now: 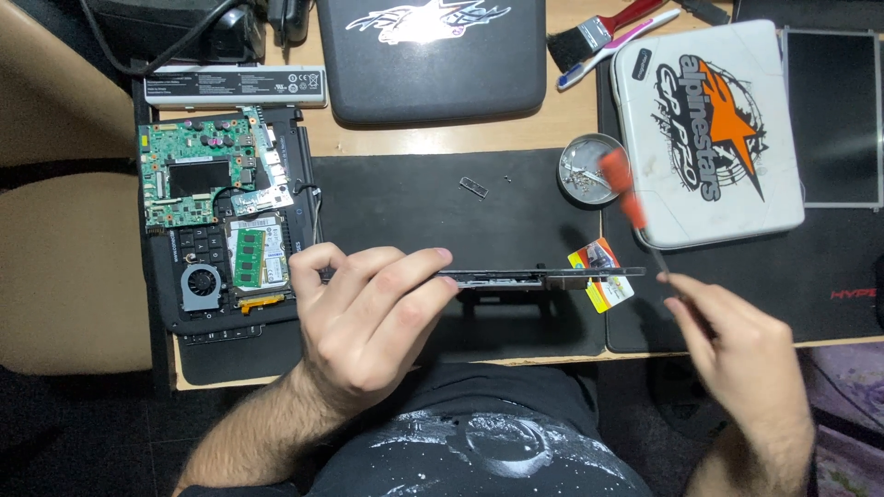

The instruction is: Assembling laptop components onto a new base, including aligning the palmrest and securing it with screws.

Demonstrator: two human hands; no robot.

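Two hands: left hand (368, 317) grips one thin dark panel (516, 275) edge-on near the desk's (571, 120) front edge; right hand (746, 364) holds one red-handled screwdriver (629, 198).

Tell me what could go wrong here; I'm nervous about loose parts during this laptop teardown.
1. The thin flat dark panel is pinched on edge by the left hand alone; it might tip or slip.
2. The orange-handled screwdriver in the right hand looks blurred near the small round metal dish of screws; a knock could scatter them.
3. The bare green circuit board lies exposed and could be scratched.
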